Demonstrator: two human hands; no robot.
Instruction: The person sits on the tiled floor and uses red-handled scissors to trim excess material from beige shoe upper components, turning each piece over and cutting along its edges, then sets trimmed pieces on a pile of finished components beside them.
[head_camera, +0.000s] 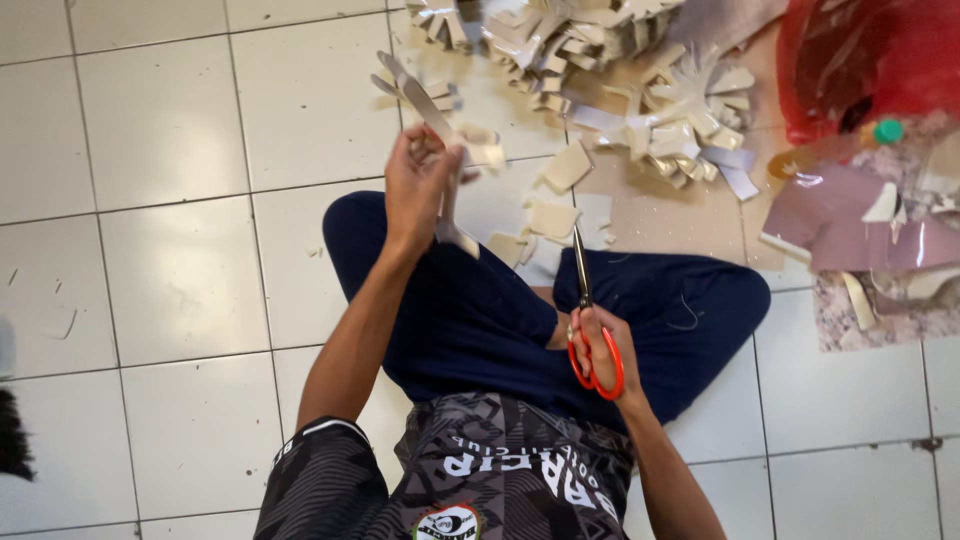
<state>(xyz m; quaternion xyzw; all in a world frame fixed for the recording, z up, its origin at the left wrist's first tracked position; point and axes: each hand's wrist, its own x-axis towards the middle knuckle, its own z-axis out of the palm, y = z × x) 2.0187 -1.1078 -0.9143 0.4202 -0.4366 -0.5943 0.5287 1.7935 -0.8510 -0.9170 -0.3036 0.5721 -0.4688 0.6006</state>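
Head view: white tiled floor (170, 270), cut strip pile (560, 40) ahead; left hand (420, 185) pinches strips (430, 105), right hand (600, 345) grips red-handled scissors (590, 320).

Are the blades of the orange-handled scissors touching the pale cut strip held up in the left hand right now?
Apart. The head view shows the orange-handled scissors in the right hand low over the lap, with clear space between the blade tips and the pale strip in the left hand.

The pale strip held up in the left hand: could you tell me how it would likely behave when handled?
The strip juts past the left hand without drooping, so it is probably fairly stiff. It looks thin and flat like the cut pieces on the floor, so likely light. Its glossy face may be slippery in the grip.
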